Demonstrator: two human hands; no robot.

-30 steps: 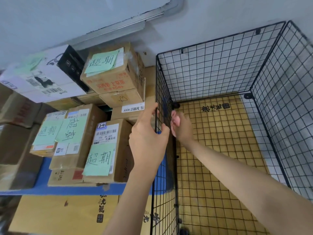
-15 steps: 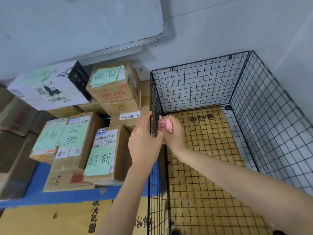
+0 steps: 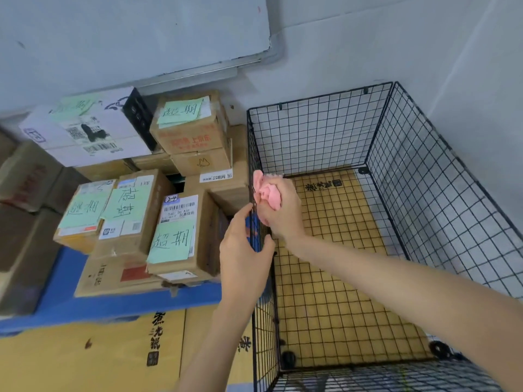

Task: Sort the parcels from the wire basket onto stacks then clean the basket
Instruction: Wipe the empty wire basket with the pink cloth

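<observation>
You get one view only: wide-angle head camera, looking forward and steeply down; it sits close above the wire basket, right of centre; stacked parcels fill the left; wall across the top; your arms enter from the bottom edge.

Black wire basket, little criss-cross squares all over. Pink cloth. Yellow cardboard sheet under the wires, with black writing near the far end. Brown parcel with a pale green note, big black handwriting on it. Just above the note, a white label with black barcode stripes. Higher up, a brown box with red print and its own green note. White box with one black side. Blue surface below the stacks. Pale grey wall.
</observation>
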